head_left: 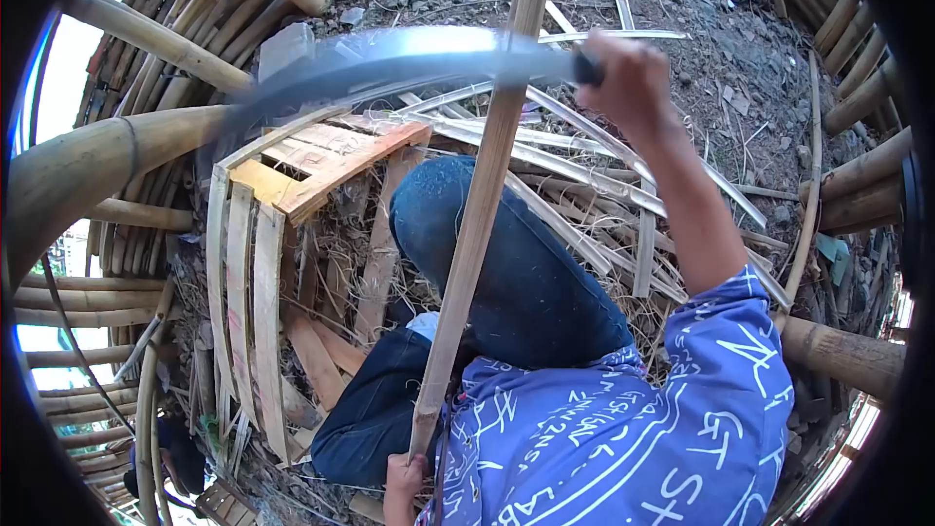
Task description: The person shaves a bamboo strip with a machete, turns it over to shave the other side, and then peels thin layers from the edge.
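My right hand [628,78] is wrapped round the dark handle of a large curved machete [429,56]. The blade, smeared by motion, stretches to the left and crosses a long split bamboo strip [477,224] in this view. Down at the bottom, my left hand [407,475] grips the near end of that strip, which runs up past my bent knee and out of the top of the view. Left of my knee stands a slatted wooden crate [253,282], overlapped in part by the blurred blade tip.
Several split bamboo strips [575,170] lie on the ground to the right of my knee, among thin shavings. Thick bamboo poles [146,39] frame the left side, and more poles [857,185] line the right. Bare soil [721,58] stretches beyond.
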The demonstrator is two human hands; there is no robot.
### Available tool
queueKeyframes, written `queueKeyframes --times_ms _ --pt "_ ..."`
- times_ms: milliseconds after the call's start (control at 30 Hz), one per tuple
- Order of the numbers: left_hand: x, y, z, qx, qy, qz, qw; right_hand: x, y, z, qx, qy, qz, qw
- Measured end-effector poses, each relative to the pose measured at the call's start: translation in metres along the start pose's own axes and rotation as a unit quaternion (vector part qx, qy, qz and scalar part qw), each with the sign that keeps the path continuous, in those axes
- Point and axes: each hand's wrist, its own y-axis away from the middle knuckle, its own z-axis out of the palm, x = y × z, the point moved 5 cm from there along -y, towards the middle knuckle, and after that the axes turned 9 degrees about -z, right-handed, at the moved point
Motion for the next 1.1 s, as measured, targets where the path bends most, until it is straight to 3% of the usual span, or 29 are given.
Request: queueKeyframes --times_ms 33,100,133,200,300,367,433,533,600,733,800,867,1100 --pt "-0.004 0.001 -0.001 0.003 -0.002 0.006 1.000 0.026 -0.004 -0.001 -0.024 0.019 0.084 0.996" --pt "-0.021 -0.001 0.001 -0.003 0.012 -0.006 1.000 0.072 0.002 -0.026 0.019 0.021 0.228 0.973" --pt "-0.015 -0.003 0.002 0.004 0.018 -0.003 1.000 0.102 0.016 -0.024 0.023 -0.005 0.257 0.966" --pt "-0.002 -0.001 -0.001 -0.003 -0.003 -0.034 0.999 0.097 0.034 -0.023 0.069 -0.010 0.250 0.966" --pt "0.005 0.000 -0.003 -0.012 0.006 -0.041 0.999 0.054 0.055 -0.019 0.040 -0.104 0.238 0.965" --pt "0.007 0.002 -0.004 -0.012 0.003 -0.039 0.999 0.008 0.060 -0.024 0.068 -0.156 0.179 0.969" --pt "0.015 0.004 -0.001 -0.010 0.028 -0.058 0.998 -0.027 0.060 -0.029 0.039 -0.230 0.151 0.961" --pt "0.023 0.007 0.003 -0.002 0.044 -0.078 0.996 -0.060 0.046 -0.046 -0.016 -0.184 0.065 0.981" --pt "0.027 0.007 0.004 0.006 0.015 -0.086 0.996 -0.063 0.039 -0.050 -0.036 -0.158 0.044 0.986" --pt "0.029 0.005 0.005 0.045 -0.047 0.009 0.998 -0.055 0.019 -0.046 -0.085 -0.080 -0.013 0.993" --pt "0.026 0.005 0.006 0.066 -0.061 0.031 0.995 -0.040 0.012 -0.037 -0.095 -0.088 -0.014 0.991" --pt "0.027 0.004 0.006 0.061 -0.048 0.044 0.996 -0.016 0.006 -0.025 -0.104 -0.078 0.046 0.990" --pt "0.028 0.002 0.003 0.035 -0.038 0.048 0.998 -0.005 -0.004 -0.010 -0.024 -0.058 -0.023 0.998"
